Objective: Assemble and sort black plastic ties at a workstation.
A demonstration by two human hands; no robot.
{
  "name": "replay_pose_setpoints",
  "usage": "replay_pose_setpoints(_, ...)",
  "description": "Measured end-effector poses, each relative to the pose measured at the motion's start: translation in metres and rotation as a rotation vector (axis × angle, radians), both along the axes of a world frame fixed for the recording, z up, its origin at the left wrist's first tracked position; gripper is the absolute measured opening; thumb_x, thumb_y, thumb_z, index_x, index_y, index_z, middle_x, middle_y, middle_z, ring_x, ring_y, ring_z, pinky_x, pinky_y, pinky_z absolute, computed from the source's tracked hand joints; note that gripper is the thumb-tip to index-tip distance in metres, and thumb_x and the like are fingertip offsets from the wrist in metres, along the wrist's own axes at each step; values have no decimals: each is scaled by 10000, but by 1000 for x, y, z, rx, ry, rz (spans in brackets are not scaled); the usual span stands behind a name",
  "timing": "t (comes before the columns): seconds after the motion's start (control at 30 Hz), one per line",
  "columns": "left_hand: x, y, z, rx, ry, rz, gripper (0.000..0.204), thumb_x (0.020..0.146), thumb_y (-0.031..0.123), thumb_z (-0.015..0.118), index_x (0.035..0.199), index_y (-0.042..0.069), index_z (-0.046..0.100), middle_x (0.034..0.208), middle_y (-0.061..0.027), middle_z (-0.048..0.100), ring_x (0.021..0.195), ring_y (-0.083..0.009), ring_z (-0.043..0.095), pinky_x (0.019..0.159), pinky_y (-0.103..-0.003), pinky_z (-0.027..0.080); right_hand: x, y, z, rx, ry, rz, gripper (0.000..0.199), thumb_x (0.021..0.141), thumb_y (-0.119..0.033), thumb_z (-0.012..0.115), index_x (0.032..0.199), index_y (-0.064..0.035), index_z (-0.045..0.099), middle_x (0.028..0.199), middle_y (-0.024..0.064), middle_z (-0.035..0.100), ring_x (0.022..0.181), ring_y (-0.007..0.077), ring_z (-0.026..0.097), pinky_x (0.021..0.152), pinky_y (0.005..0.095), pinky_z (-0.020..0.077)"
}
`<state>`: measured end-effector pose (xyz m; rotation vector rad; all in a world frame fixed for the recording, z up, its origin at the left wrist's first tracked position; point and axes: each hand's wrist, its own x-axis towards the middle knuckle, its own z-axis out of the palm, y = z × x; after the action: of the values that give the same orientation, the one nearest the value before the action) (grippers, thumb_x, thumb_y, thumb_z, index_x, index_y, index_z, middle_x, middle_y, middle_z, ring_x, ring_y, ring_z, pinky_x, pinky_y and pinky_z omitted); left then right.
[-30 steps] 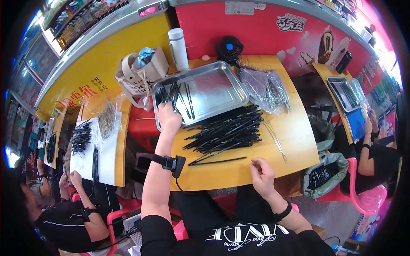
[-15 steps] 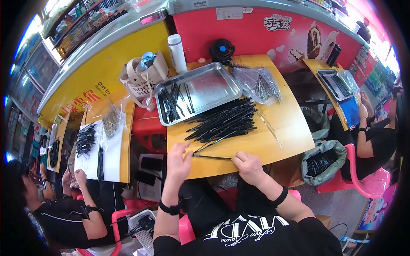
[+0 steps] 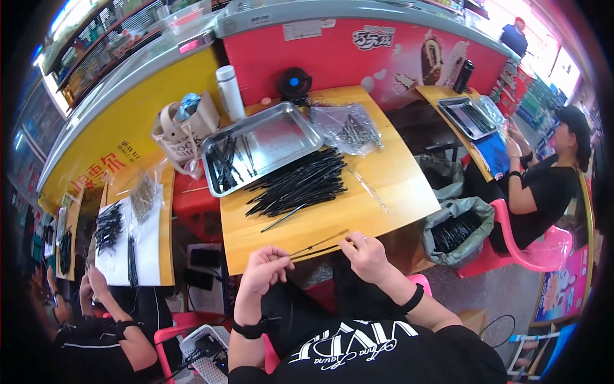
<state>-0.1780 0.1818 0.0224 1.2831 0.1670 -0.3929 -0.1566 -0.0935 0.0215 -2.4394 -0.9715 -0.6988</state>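
Just over the near edge of the wooden table, a thin black strip stretches between my hands. My left hand is closed, thumb and fingertips pinching the strip's left end. A slim, dark, wire-like rod also leaves those fingertips and slants up to the right, close above the strip. My right hand is closed on the strip's other end, thumb against forefinger. Beyond the hands lies a heap of similar black strips. One strip sticks out from the heap toward me.
Behind the heap, a metal tray holds more strips. A clear plastic bag of thin pieces lies to its right. A white bottle, a small fan and a tote bag stand farther back. Co-workers sit at both sides.
My left hand has gone from spread fingers to a pinch at the strip's left end. A slim rod now shows beside the strip. The whole view has shifted.
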Motion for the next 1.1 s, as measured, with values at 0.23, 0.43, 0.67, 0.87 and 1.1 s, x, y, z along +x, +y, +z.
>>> replay_pose_setpoints(0.23, -28, -52, -7, -121, -15, 137, 97, 848, 10, 610, 915, -13, 544, 778, -134, 667, 513, -106, 596, 395, -161, 378, -7, 8, 2, 519, 342, -112, 122, 815, -37, 645, 926, 7, 615, 769, 83, 568, 617, 186, 584, 540, 283, 462)
replay_pose_setpoints(0.43, -34, -86, -8, -46, -113, 152, 85, 812, -6, 661, 876, -11, 606, 770, -96, 671, 564, -98, 608, 461, -159, 412, -1, 26, 8, 1253, 1032, -88, 131, 885, -119, 639, 925, -4, 592, 747, -8, 582, 620, 44, 536, 546, 191, 437)
replay_pose_setpoints(0.67, -21, -73, -10, -427, 96, -2, 133, 817, -43, 639, 946, -13, 627, 851, -158, 678, 644, -179, 656, 497, -191, 477, 16, 11, 25, 1185, 1177, 172, 134, 910, -125, 601, 994, -21, 605, 836, 10, 630, 664, 39, 572, 579, 175, 441)
replay_pose_setpoints(0.87, -15, -72, -6, -560, 141, -49, 170, 804, -60, 646, 960, 3, 619, 861, -149, 672, 706, -216, 672, 540, -227, 522, 69, -33, 30, 905, 972, -144, 187, 860, -137, 640, 998, -13, 617, 888, 31, 623, 715, 116, 609, 609, 229, 458)
replay_pose_setpoints(1.1, -11, -67, -19, -612, 56, -7, 159, 807, -63, 644, 944, 11, 613, 870, -156, 669, 738, -236, 677, 567, -246, 541, 125, -88, -18, 401, 525, -517, 288, 686, -48, 683, 952, 22, 598, 981, 188, 604, 771, 311, 619, 688, 365, 505)
